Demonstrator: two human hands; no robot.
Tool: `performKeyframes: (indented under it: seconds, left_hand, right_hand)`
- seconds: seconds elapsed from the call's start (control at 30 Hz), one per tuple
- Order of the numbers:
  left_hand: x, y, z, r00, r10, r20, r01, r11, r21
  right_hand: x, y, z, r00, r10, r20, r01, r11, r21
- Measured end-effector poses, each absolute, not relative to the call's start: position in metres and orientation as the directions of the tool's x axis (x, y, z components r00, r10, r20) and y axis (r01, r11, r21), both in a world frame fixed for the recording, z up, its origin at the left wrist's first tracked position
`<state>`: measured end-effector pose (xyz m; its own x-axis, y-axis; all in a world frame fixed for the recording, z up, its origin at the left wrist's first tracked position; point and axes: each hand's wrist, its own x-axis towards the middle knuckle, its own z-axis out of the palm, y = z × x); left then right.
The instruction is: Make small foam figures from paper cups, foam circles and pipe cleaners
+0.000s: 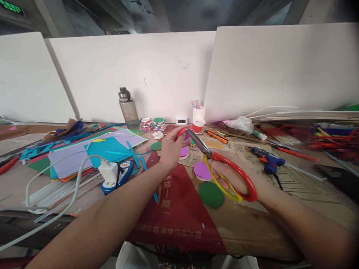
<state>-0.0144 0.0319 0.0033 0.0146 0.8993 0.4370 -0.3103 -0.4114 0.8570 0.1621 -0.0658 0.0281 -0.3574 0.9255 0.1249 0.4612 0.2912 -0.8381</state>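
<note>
Two hands meet over the bench [252, 224]: the left hand [171, 147] pinches a small red piece [182, 131] in closed fingers, held just beyond the tips of the scissors [221, 164], whose parted blades run up and left towards it. The right hand [238, 179] grips the looped handles, fingers curled through them, forearm reaching in from the lower right, while the left forearm crosses from the lower left.

Red and yellow handles are seen on the scissors [224, 168]. A green foam circle [211, 194] and a purple foam circle [202, 171] are seen on brown cardboard [252, 224]. The glue gun [267, 160] is coloured blue and orange.
</note>
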Motion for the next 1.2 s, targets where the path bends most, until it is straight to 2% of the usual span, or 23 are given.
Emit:
performKeyframes:
  seconds: [0.2, 0.37, 0.57, 0.63, 0.77, 0.93, 1.0, 1.2]
  left_hand:
    - [-0.015, 0.031, 0.005, 0.004, 0.896, 0.444, -0.293, -0.424, 0.857]
    - [-0.016, 0.034, 0.004, -0.009, 0.894, 0.447, -0.298, -0.429, 0.853]
    - [-0.018, 0.037, 0.005, -0.039, 0.897, 0.441, -0.285, -0.433, 0.855]
    - [-0.018, 0.037, 0.006, -0.037, 0.902, 0.430, -0.262, -0.424, 0.867]
    - [-0.016, 0.035, 0.006, -0.030, 0.902, 0.431, -0.206, -0.428, 0.880]
    - [-0.014, 0.032, 0.005, -0.001, 0.904, 0.428, -0.160, -0.422, 0.892]
    - [-0.014, 0.032, 0.005, 0.000, 0.906, 0.423, -0.149, -0.419, 0.896]
    - [-0.015, 0.033, 0.004, -0.020, 0.910, 0.414, -0.113, -0.414, 0.903]
  right_hand:
    - [0.162, -0.065, 0.034, -0.381, 0.915, 0.131, 0.495, 0.322, -0.807]
    - [0.159, -0.067, 0.039, -0.406, 0.911, 0.068, 0.421, 0.253, -0.871]
    - [0.161, -0.067, 0.040, -0.408, 0.896, 0.176, 0.465, 0.370, -0.804]
    - [0.162, -0.067, 0.037, -0.421, 0.891, 0.170, 0.461, 0.371, -0.806]
    - [0.159, -0.067, 0.034, -0.365, 0.929, 0.066, 0.464, 0.243, -0.852]
    - [0.154, -0.068, 0.038, -0.272, 0.962, -0.014, 0.387, 0.096, -0.917]
    - [0.154, -0.067, 0.037, -0.278, 0.961, -0.005, 0.387, 0.108, -0.916]
    - [0.160, -0.065, 0.028, -0.380, 0.920, 0.098, 0.467, 0.282, -0.838]
